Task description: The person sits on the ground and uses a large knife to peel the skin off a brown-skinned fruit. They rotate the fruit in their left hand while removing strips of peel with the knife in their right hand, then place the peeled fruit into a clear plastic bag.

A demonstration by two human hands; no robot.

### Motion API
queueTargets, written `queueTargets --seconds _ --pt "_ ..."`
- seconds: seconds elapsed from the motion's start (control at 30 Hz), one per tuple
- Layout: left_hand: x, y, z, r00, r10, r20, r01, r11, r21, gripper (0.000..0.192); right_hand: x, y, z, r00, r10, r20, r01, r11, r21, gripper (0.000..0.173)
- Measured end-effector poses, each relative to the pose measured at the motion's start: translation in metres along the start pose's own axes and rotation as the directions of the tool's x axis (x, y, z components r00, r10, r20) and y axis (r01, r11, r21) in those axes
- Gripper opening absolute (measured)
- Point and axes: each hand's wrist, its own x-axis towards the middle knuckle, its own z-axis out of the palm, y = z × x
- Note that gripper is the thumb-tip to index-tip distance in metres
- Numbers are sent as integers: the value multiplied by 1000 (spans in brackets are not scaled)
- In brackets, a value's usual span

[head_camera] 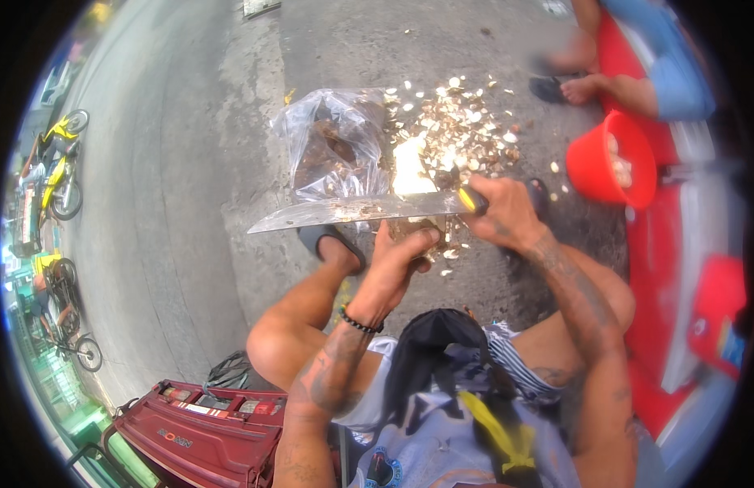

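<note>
My right hand [505, 213] is closed around the black and yellow handle of a machete [352, 209], whose long blade points to the left across the view. Below the blade, my left hand [407, 247] grips a brown, rough lump [410, 230], partly hidden by the blade and my fingers; its kind is unclear. Just beyond the blade lies a brightly lit whitish block [411, 165]. A clear plastic bag [337, 146] with brown pieces inside stands left of it. Many white and brown chips [468, 131] are scattered on the ground beyond my right hand.
A red bucket [587, 161] holding pale pieces tilts at the right, near another person's bare foot [578, 90] and blue-clad leg. A dark red vehicle panel [200, 433] is at lower left. Motorcycles [62, 183] stand across the concrete road [169, 152]. My sandalled foot [337, 247] is near the bag.
</note>
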Motion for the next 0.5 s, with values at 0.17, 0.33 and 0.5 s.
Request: queueTargets --seconds 0.17,0.33,0.5 --pt "-6 -1 5 1000 -3 20 3 1000 -22 62 2 8 0 999 -21 -46 23 999 45 18" --pt "-10 2 1 997 -52 62 57 994 -91 59 6 16 -1 986 156 54 -160 985 71 20" --pt "-11 0 -2 996 -55 74 62 993 -99 53 7 22 7 996 46 -71 -49 998 -40 18"
